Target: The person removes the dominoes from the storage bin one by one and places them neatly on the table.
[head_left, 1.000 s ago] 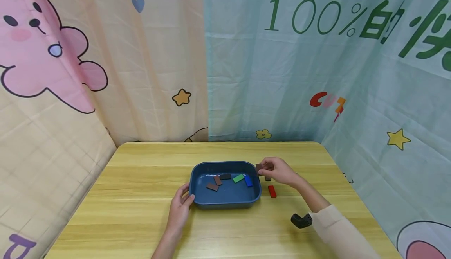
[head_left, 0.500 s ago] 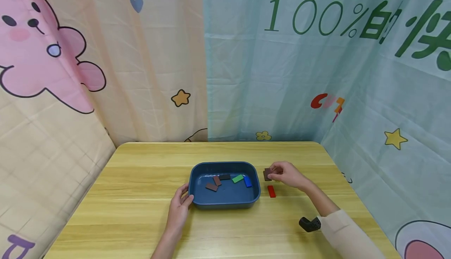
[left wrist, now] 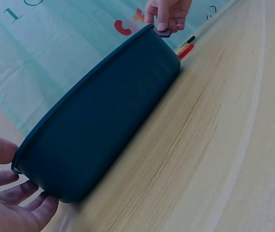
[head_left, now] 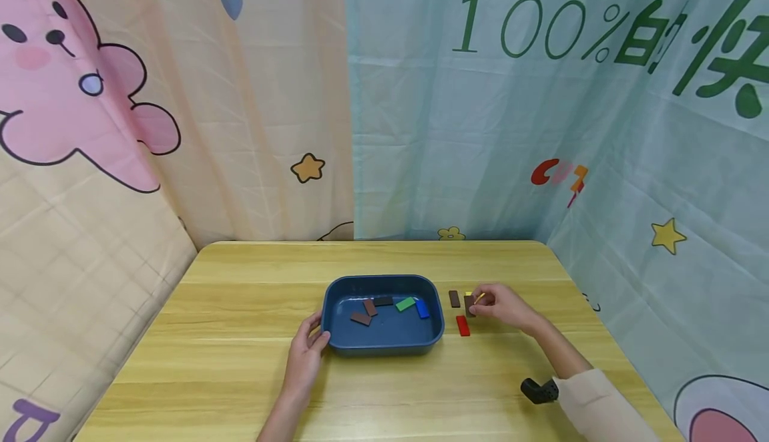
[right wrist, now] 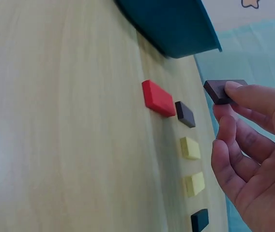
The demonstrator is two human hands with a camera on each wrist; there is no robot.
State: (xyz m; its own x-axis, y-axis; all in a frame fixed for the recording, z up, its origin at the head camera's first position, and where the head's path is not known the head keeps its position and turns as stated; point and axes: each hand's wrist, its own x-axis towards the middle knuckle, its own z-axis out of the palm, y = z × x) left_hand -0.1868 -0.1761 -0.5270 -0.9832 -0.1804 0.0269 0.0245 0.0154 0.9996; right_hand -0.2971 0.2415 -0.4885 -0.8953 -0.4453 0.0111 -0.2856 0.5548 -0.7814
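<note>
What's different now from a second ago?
The right hand, pinching a dark brown block, moved right, away from the blue bin and toward the person. Another dark block came into full view. Nothing was visibly let go. The left hand stayed against the bin; the red block stayed put.

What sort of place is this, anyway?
Probably a curtained-off indoor play or activity corner, though the wider room is out of view: cartoon-printed curtains hang behind and beside a wood-grained table, which holds a blue tub and small blocks.
</note>
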